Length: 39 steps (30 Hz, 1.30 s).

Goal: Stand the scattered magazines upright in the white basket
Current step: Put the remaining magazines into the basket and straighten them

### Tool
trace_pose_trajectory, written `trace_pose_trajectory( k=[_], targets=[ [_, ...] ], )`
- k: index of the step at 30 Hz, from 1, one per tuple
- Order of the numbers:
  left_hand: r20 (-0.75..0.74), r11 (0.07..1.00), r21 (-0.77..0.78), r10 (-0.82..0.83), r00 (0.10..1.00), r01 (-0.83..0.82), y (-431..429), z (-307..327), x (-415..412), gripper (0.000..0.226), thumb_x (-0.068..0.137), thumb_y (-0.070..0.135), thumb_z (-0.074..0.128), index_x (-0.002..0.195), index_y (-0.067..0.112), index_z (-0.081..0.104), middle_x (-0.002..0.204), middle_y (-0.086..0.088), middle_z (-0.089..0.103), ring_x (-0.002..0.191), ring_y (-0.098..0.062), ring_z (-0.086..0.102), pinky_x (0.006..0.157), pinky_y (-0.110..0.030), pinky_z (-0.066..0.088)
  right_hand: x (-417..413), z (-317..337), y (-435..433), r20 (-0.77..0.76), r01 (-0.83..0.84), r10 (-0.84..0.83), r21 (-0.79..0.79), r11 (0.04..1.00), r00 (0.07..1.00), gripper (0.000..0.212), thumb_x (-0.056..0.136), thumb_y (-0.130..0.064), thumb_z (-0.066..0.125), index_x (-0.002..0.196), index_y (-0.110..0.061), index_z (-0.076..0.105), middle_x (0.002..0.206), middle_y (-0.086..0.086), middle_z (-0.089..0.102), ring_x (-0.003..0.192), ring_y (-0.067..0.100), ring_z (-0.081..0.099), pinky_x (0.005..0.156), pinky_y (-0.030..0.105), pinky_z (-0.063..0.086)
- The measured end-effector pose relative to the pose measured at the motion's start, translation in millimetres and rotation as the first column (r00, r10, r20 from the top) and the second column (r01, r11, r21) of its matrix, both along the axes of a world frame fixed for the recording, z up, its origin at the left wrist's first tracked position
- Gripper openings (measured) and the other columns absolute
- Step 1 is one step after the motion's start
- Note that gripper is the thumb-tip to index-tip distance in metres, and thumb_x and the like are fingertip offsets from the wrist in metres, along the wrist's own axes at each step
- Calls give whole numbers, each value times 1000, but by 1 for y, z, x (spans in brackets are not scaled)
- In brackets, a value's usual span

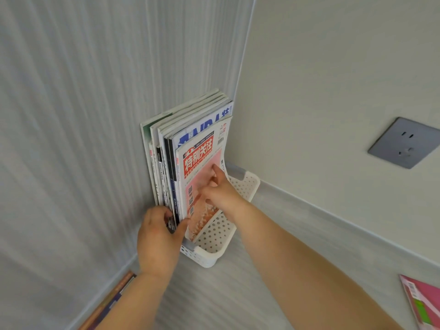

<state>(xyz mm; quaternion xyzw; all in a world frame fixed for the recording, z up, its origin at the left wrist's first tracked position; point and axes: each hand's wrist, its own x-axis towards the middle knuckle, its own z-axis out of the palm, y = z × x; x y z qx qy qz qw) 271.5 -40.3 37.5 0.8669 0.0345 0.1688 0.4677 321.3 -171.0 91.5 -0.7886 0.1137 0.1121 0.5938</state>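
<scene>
A white perforated basket (pixel 214 236) sits on the floor in the room's corner. Several magazines (pixel 188 120) stand upright in it, leaning against the left wall. The frontmost is a red-and-white magazine (pixel 202 156) with large red characters. My left hand (pixel 158 239) grips the near bottom edges of the stack, thumb on the front cover's side. My right hand (pixel 220 191) presses flat, fingers spread, against the red-and-white cover. Part of the basket's left side is hidden behind my left hand.
A pink magazine (pixel 426 303) lies on the floor at the far right edge. Another magazine (pixel 112 298) lies by the left wall's skirting, partly under my left forearm. A grey wall socket (pixel 404 142) is on the right wall. Pale wood floor surrounds the basket.
</scene>
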Motion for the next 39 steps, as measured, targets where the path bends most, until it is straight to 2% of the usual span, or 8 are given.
trace_pose_trajectory(
  k=[4,8,12,23,28,31,34,39],
  targets=[
    [4,1000,18,6,1000,-6,0,3,-2,28,68,17,75,83,8,52,80,0,47,69,-22,48,59,-30,35,-4,0,-4,6,-12,12,-39,999,1000,74,85,-17,53,142,-31,9,145,3,35,128,23,41,104,41,39],
    [32,998,59,13,999,-15,2,9,-11,27,71,17,72,92,6,57,87,-9,59,73,-26,54,64,-32,40,-21,0,-9,39,-29,32,-89,996,999,71,85,-14,51,142,-29,12,148,4,29,131,21,35,89,26,37],
    [60,995,101,13,998,-19,-2,16,-32,24,75,10,67,97,3,59,95,-18,63,86,-34,57,70,-35,41,-48,3,-33,119,22,-12,-83,996,993,64,83,-10,53,139,-25,25,141,4,39,111,12,50,79,23,46],
    [-74,869,87,-481,874,486,-122,9,-160,17,78,7,62,94,13,64,88,2,61,81,-13,53,73,-24,38,-218,-24,-199,150,496,-474,-335,801,868,44,85,-8,49,128,-12,43,132,13,48,115,27,50,91,27,39],
    [-164,739,133,-641,750,660,-186,-13,-218,18,80,11,60,96,16,66,101,0,67,99,-14,58,74,-11,31,-328,-45,-279,79,572,-620,-493,656,780,39,86,-11,46,125,-13,48,121,11,59,95,26,58,73,27,43],
    [-254,629,160,-718,648,760,-225,-28,-248,21,84,16,55,103,19,63,112,1,64,108,-13,55,85,-15,35,-389,-59,-321,67,522,-657,-670,528,751,34,88,-24,46,121,-14,51,125,11,56,110,29,52,91,37,44],
    [-313,543,194,-755,576,817,-260,-41,-274,22,86,20,52,106,21,60,119,4,61,113,-11,52,89,-15,34,-440,-74,-356,19,419,-682,-801,428,731,48,90,-30,43,134,-15,36,145,10,34,133,29,29,111,40,23],
    [-375,490,254,-745,552,834,-299,-55,-289,21,85,20,53,103,21,62,116,4,62,109,-13,54,85,-15,35,-483,-102,-386,-30,346,-694,-851,395,719,55,92,-43,30,141,-23,17,155,3,9,143,24,6,116,42,7]
  ],
)
